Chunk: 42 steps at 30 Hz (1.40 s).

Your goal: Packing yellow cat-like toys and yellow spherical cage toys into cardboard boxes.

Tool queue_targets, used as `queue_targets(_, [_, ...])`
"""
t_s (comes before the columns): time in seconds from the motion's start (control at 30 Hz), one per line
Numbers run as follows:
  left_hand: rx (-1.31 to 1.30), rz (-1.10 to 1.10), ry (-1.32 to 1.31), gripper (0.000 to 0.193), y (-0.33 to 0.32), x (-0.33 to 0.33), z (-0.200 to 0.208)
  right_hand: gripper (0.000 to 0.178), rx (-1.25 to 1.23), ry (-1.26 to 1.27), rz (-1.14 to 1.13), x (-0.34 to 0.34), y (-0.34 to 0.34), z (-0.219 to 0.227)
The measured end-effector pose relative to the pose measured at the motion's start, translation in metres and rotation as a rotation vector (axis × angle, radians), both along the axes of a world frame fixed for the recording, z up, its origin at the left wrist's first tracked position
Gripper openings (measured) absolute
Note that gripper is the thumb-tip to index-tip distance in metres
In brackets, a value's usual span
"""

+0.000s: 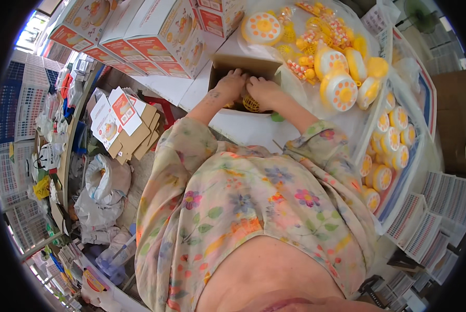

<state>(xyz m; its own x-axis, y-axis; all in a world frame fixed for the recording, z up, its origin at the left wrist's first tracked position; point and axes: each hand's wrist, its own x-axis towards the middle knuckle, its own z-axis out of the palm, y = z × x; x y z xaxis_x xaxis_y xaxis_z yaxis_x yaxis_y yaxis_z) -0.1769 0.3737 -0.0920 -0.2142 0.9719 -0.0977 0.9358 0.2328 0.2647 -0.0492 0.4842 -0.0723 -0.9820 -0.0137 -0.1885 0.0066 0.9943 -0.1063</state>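
Note:
An open cardboard box [248,63] stands on the white table in front of me, and both hands reach down into it. My left hand [231,86] is at its left side with the fingers curled downward. Beside it, my right hand [264,93] has its fingers bent in toward the middle, close to the left hand's fingertips. A round yellow mesh item [251,104] lies in the box just below the right hand's fingers. Whatever the fingertips hold is hidden by the hands.
Printed white-and-orange boxes [162,34] are stacked at the back left. Yellow round toys with orange dots [339,91] and small yellow parts lie on clear plastic at the right; more yellow round pieces [391,139] fill a tray. Flattened cartons [134,125] lie to the left.

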Motion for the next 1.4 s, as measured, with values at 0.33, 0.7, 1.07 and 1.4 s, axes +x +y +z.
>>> queue_targets(0.33, [-0.177, 0.052, -0.059, 0.07, 0.006, 0.003, -0.003, 0.067, -0.522, -0.085, -0.123, 0.013, 0.042, 0.015])
queue_targets(0.7, [0.224, 0.225, -0.065, 0.059, -0.013, 0.009, -0.02, 0.065, -0.075, 0.113, -0.018, 0.023, 0.017, -0.006])
queue_targets(1.07, [0.838, 0.595, -0.144, 0.038, -0.065, -0.027, 0.035, 0.036, -0.711, 0.762, -0.555, 0.042, 0.033, 0.003])
queue_targets(1.4, [0.601, 0.787, -1.043, 0.063, -0.088, 0.035, -0.068, 0.077, -1.207, 0.502, -0.824, 0.047, -0.015, -0.079])
